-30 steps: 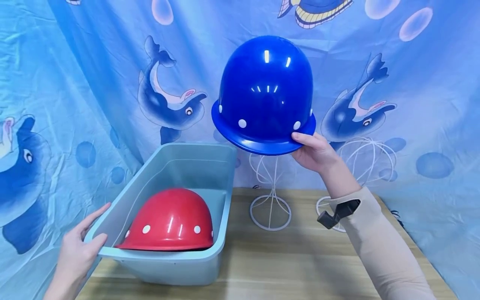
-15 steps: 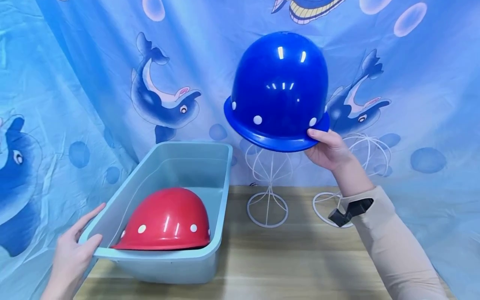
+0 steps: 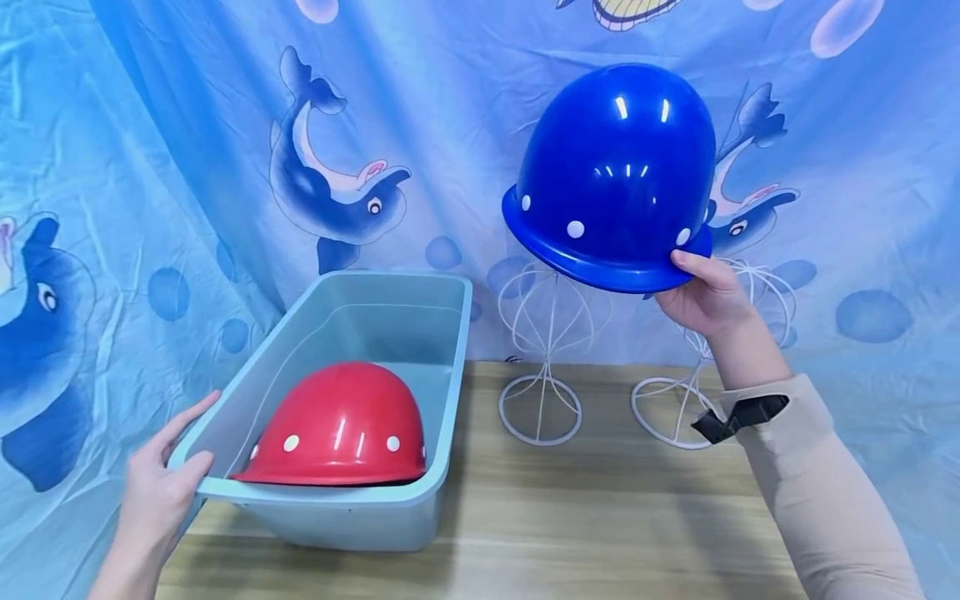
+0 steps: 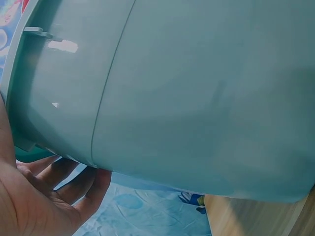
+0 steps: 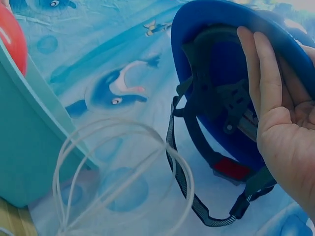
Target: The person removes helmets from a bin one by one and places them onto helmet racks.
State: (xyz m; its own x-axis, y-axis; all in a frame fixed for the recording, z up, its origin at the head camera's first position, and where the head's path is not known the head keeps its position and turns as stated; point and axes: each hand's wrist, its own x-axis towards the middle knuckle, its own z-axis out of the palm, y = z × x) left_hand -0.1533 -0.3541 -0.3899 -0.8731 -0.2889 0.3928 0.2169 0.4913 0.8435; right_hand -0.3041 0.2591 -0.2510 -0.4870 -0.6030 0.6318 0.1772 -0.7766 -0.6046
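My right hand point(image 3: 708, 292) holds a blue hard hat point(image 3: 618, 171) up in the air by its brim, thumb on the outer shell. In the right wrist view the fingers reach inside the hat, beside its dark harness and a hanging chin strap point(image 5: 184, 182). At the left, my left hand point(image 3: 161, 475) grips the near left corner of a pale teal plastic bin point(image 3: 457, 358), with fingers curled under the rim in the left wrist view. Within the bin's near end lies a red hard hat point(image 3: 337, 429), dome up.
Two white wire stands with cage-like tops stand on the wooden table point(image 3: 570, 517): one wire stand point(image 3: 546, 358) right of the bin, the other wire stand point(image 3: 675, 408) behind my right forearm. A blue dolphin-print curtain point(image 3: 465, 100) hangs behind and at the sides.
My right hand has carried the blue hard hat to the right, from above the nearer wire stand towards the other. My left hand stays on the bin's corner.
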